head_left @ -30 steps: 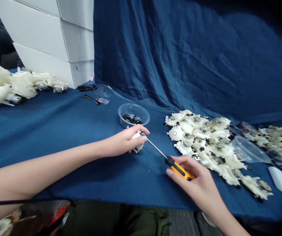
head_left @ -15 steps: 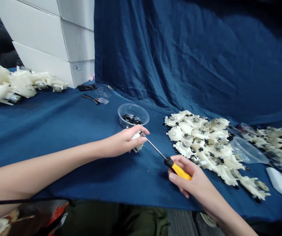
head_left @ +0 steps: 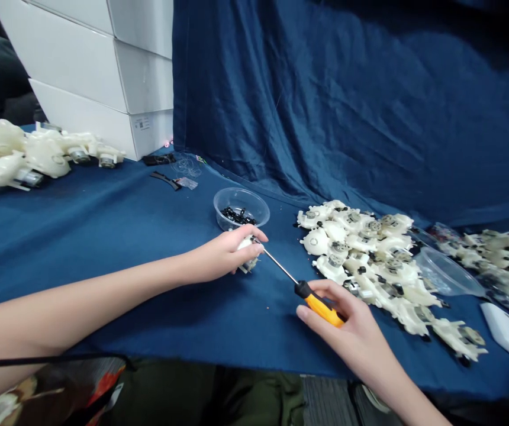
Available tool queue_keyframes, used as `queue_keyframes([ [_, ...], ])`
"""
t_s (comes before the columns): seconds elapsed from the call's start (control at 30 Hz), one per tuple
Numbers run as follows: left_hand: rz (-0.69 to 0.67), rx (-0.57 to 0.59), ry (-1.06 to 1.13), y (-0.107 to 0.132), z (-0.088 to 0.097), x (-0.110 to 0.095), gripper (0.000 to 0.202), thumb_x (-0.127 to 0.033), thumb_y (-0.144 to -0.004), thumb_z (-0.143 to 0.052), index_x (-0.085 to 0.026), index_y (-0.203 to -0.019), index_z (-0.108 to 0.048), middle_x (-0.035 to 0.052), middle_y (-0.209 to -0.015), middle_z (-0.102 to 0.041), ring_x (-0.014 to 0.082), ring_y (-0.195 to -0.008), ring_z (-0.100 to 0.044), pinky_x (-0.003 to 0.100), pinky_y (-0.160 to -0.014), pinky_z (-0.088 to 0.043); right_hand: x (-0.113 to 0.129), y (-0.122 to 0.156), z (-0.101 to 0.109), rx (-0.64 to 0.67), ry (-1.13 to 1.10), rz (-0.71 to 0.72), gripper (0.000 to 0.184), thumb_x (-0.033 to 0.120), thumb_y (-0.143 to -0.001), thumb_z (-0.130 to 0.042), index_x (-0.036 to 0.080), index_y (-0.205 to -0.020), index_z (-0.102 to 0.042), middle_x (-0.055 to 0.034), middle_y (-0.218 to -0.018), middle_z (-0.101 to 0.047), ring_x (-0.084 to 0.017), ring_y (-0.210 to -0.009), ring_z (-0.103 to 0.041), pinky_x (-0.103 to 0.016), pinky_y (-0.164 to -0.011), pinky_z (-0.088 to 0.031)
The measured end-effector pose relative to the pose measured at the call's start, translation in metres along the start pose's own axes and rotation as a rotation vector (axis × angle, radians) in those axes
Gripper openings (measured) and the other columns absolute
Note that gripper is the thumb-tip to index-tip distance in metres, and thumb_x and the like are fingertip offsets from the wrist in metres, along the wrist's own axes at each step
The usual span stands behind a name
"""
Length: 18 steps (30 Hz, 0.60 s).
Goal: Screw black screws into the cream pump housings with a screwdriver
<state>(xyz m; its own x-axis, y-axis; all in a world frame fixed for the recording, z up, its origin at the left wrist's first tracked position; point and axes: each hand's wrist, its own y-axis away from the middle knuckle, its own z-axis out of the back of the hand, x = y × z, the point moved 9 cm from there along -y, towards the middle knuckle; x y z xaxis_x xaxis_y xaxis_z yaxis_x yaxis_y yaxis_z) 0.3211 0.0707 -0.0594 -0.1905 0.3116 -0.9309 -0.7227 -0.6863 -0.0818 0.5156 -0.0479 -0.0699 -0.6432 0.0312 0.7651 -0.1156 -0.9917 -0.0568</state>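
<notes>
I've L hand [head_left: 223, 255] fingers clamped on a cream pc [head_left: 248, 266], just this side of clear bowl [head_left: 242, 197] w/ black bits [head_left: 238, 216]; R hand [head_left: 357, 326] fingers curled round screwdriver [head_left: 302, 289] handle, its shaft slanting up to pc.

Passable: blue tablecloth [head_left: 148, 222] left of clear plastic bowl [head_left: 222, 220], plus gap between bowl and cream plastic housings [head_left: 365, 254]. Bowl blocks just beyond left hand [head_left: 232, 251]; screwdriver [head_left: 301, 289] bars the space between left and right hand [head_left: 352, 322].
</notes>
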Motion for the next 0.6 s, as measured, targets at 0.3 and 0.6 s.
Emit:
queue_keyframes([
  [0.3,-0.134,-0.003,-0.141,0.006,0.005,-0.024,0.038,-0.05,-0.105,-0.044,-0.019,-0.124,-0.054,0.0027,-0.089,-0.063,0.0157,-0.078,-0.06,0.03,-0.074,-0.05,-0.006,0.0,-0.015,0.207,-0.134,-0.123,0.056,0.063,-0.098,-0.048,0.014,-0.11,-0.073,0.001,-0.059,-0.053,-0.007,-0.044,-0.043,-0.02,-0.046,-0.033],
  [0.6,-0.024,-0.007,-0.025,0.006,0.005,-0.018,0.043,-0.053,-0.101,-0.049,-0.022,-0.131,-0.053,0.0041,-0.097,-0.062,0.0152,-0.077,-0.056,0.025,-0.061,-0.05,0.015,0.003,0.029,-0.287,0.286,0.259,0.036,0.046,-0.085,-0.075,0.022,-0.112,-0.076,-0.0087,-0.102,-0.075,-0.018,-0.084,-0.071,-0.027,-0.078,-0.055],
])
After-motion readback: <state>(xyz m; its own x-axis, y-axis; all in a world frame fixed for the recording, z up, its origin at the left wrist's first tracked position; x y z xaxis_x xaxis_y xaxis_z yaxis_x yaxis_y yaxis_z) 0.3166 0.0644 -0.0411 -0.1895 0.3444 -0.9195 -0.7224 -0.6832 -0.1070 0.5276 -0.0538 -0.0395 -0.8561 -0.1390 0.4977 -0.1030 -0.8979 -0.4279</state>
